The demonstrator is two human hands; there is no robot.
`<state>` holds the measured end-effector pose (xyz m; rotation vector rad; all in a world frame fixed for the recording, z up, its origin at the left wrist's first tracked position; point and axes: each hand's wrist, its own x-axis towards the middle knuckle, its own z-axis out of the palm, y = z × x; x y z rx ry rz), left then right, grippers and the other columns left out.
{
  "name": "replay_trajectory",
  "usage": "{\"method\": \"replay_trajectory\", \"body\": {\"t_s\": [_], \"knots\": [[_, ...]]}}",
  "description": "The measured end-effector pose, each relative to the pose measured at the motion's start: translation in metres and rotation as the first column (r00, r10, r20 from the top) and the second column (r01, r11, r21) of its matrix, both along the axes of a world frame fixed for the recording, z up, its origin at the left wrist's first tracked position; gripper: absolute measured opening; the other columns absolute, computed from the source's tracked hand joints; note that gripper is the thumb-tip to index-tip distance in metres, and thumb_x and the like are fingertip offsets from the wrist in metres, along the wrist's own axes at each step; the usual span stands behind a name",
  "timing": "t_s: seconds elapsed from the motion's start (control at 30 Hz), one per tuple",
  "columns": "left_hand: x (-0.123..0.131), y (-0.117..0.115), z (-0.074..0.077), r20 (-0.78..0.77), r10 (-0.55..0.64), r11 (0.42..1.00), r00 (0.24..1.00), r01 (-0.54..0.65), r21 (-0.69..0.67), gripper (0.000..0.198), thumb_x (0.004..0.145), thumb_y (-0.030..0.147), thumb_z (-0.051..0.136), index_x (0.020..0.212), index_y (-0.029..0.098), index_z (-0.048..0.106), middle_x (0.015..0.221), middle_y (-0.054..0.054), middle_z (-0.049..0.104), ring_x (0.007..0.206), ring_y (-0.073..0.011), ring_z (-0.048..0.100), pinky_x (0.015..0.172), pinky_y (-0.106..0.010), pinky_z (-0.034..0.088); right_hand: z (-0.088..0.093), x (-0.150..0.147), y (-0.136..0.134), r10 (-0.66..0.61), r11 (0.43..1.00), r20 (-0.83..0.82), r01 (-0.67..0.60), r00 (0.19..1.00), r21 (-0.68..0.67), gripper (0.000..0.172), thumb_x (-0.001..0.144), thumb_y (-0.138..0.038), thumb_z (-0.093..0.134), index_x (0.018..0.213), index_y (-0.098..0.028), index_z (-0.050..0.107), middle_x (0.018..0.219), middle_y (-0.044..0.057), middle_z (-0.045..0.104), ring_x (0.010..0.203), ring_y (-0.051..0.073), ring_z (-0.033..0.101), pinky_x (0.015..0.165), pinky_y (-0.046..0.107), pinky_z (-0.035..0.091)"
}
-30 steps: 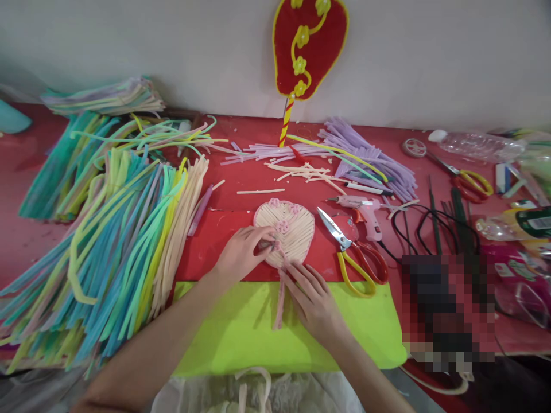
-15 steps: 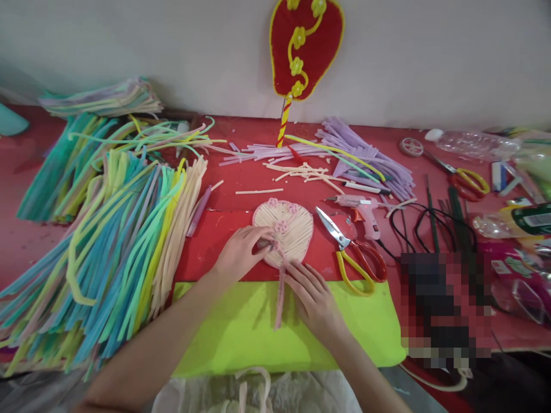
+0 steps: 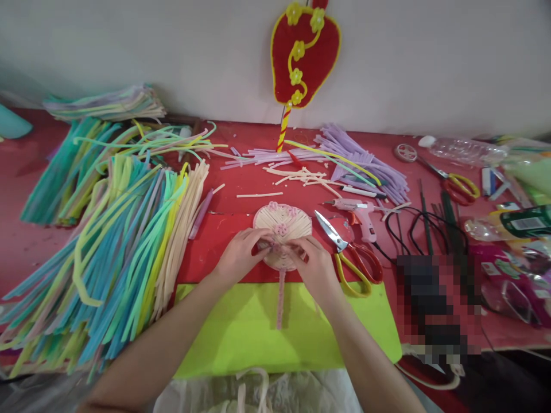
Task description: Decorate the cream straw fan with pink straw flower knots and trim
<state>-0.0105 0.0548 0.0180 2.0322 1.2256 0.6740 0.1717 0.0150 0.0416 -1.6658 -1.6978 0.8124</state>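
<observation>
A round hand fan (image 3: 282, 259) of cream pipe cleaners lies flat on the table, edged in pink, with small pink pipe-cleaner flowers (image 3: 281, 229) on its face. Its pink twisted handle (image 3: 280, 301) points toward me over a lime-green mat. My left hand (image 3: 243, 252) is at the fan's left side, thumb and fingertips pinched over the face around something small that I cannot make out. From the right, my right hand (image 3: 314, 261) reaches over the fan. Its thumb and forefinger come together near the left fingertips; what lies between them is too small to tell.
Scissors (image 3: 344, 246) and a pink glue gun (image 3: 359, 217) lie right of the fan. Pipe-cleaner bundles (image 3: 116, 252) cover the left side; purple ones (image 3: 361, 160) lie behind. A red fan (image 3: 303, 57) stands against the wall. Bottles (image 3: 469, 150) and a second pair of scissors (image 3: 460, 188) are far right.
My right hand has moved up from the handle onto the fan's face, toward the left fingertips. The handle now shows in full. My left hand stays about where it was.
</observation>
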Motion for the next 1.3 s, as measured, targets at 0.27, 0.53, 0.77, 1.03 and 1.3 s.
{"method": "replay_trajectory", "body": {"t_s": [0.27,0.53,0.77,1.03,1.3], "knots": [[0.000,0.000,-0.001,0.007,0.031,0.999,0.999,-0.031,-0.044,0.024,0.080,0.020,0.061,0.104,0.024,0.058,0.097,0.000,0.069,0.093,-0.0173,0.061,0.087,-0.034,0.047,-0.003,-0.011,0.018,0.020,0.982,-0.042,-0.028,0.999,-0.187,0.005,0.074,-0.020,0.063,0.070,-0.020,0.060,0.075,0.000,0.059,0.065,0.013,0.054,0.061,0.026,0.043],[-0.002,-0.002,-0.005,0.109,0.076,0.996,0.991,-0.071,-0.047,0.022,0.085,0.016,0.050,0.104,0.022,0.059,0.102,-0.003,0.067,0.096,-0.0161,0.062,0.086,-0.034,0.049,0.016,0.010,0.008,-0.234,0.917,-0.473,0.031,0.849,-0.398,0.029,0.069,-0.044,0.069,0.082,-0.020,0.058,0.062,-0.004,0.056,0.052,0.010,0.048,0.051,0.025,0.040],[-0.001,-0.003,-0.003,0.138,0.067,0.996,0.988,-0.058,-0.064,0.024,0.081,0.017,0.055,0.104,0.022,0.060,0.098,-0.004,0.067,0.090,-0.0154,0.062,0.082,-0.032,0.051,0.011,0.021,-0.001,-0.450,0.892,-0.688,0.252,0.569,-0.375,0.028,0.068,-0.038,0.073,0.090,-0.023,0.068,0.075,0.002,0.062,0.062,0.012,0.054,0.054,0.027,0.047],[-0.002,-0.005,0.009,0.172,0.055,0.986,0.983,-0.026,-0.167,0.030,0.077,0.027,0.065,0.106,0.021,0.062,0.106,-0.007,0.066,0.099,-0.0205,0.061,0.089,-0.037,0.049,-0.007,0.008,-0.017,-0.601,0.791,-0.673,0.440,0.431,-0.425,0.031,0.064,-0.038,0.077,0.085,-0.021,0.061,0.080,0.001,0.065,0.074,0.015,0.062,0.069,0.032,0.055],[0.012,-0.010,0.023,0.189,0.359,0.883,0.914,-0.267,-0.385,0.020,0.081,0.031,0.055,0.089,0.019,0.069,0.092,-0.004,0.072,0.090,-0.0198,0.065,0.081,-0.031,0.051,-0.012,-0.008,-0.026,-0.539,0.842,-0.575,0.404,0.615,-0.357,0.030,0.069,-0.041,0.072,0.085,-0.018,0.061,0.079,0.003,0.068,0.075,0.018,0.065,0.070,0.033,0.055]]}}
